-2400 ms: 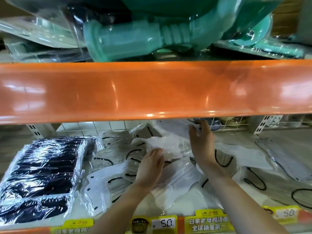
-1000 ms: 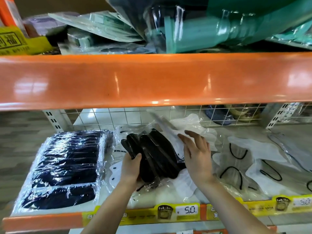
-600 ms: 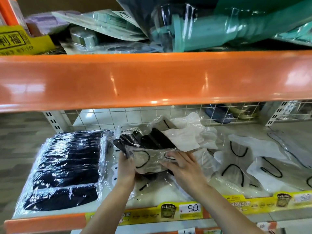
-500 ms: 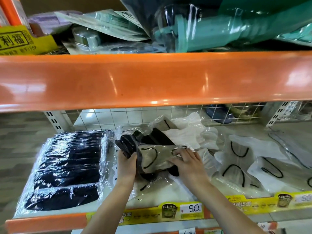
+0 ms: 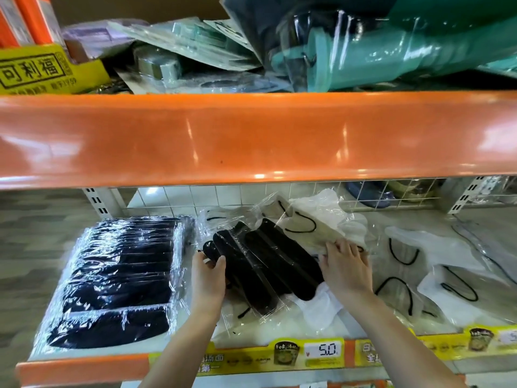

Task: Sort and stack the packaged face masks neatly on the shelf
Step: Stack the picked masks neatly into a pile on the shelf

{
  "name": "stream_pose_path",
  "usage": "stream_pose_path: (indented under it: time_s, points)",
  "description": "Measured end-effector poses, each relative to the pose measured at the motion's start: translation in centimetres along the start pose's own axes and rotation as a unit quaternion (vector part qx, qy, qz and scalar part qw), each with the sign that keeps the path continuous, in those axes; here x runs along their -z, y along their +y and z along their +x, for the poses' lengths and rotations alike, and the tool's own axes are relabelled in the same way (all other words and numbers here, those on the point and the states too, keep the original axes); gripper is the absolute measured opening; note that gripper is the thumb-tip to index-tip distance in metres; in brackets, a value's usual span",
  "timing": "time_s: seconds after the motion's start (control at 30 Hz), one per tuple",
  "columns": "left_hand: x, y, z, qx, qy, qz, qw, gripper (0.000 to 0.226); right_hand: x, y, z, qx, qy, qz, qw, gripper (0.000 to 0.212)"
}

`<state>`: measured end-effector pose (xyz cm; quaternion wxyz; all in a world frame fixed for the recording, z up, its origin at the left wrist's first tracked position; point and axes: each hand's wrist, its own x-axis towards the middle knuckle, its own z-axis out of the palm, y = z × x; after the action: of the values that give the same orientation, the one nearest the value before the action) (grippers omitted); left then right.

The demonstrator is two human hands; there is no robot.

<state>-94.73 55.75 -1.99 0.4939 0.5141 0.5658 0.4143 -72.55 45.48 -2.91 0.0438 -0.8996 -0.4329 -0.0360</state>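
Reaching under the orange shelf edge (image 5: 251, 138) that ran across the middle of the frame, the left hand (image 5: 208, 278) gripped the near-left end of a fanned bundle of black packaged masks (image 5: 263, 264), thumb on top and fingers curled round the clear wrapping. That bundle lay at the centre of the lower shelf (image 5: 84, 368), slanting from upper left down to lower right, on top of loose white packaged masks (image 5: 319, 306). Just right of centre, the right hand (image 5: 347, 264) pressed on a pale mask packet (image 5: 313, 228) that leaned against the black bundle's far edge; its fingers lay fairly flat, and whether they pinched the wrapping could not be told. At the lower left sat a tidy stack of dark wrapped masks (image 5: 117, 278), just beside the left hand. More white masks with black ear loops (image 5: 436, 264) lay scattered at the right. Yellow price tags (image 5: 321, 351) lined the bottom edge, and teal packaged goods (image 5: 391, 51) crowded the upper right.
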Motion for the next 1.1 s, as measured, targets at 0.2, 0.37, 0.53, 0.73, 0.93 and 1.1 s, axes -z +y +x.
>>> stream_pose_path:
  time_s: [0.2,0.37,0.53,0.73,0.93,1.1]
  points:
    - [-0.2,-0.4,0.0,0.056,-0.011,-0.069,0.996,0.004,0.9,-4.3,-2.3,0.108,0.038,0.108,0.988,0.048]
    - [0.0,0.9,-0.3,0.005,-0.018,-0.089,0.996,0.014,-0.3,-8.2,-5.1,0.346,0.01,0.186,0.919,0.051]
    - [1.3,0.7,1.3,-0.018,0.018,-0.059,0.998,0.009,-0.6,-9.0,-5.4,0.292,-0.024,0.1,0.951,0.051]
    - [3.4,1.5,1.7,-0.017,0.089,-0.143,0.986,0.021,-0.1,-8.8,-4.6,0.231,-0.078,0.074,0.967,0.084]
    - [5.9,2.3,2.3,-0.017,0.117,-0.246,0.962,0.016,2.1,-10.2,-4.8,0.203,-0.043,0.139,0.968,0.048]
    - [6.7,3.1,2.9,-0.039,-0.004,-0.207,0.978,0.008,4.1,-13.2,-4.3,0.164,-0.142,0.477,0.852,0.044]
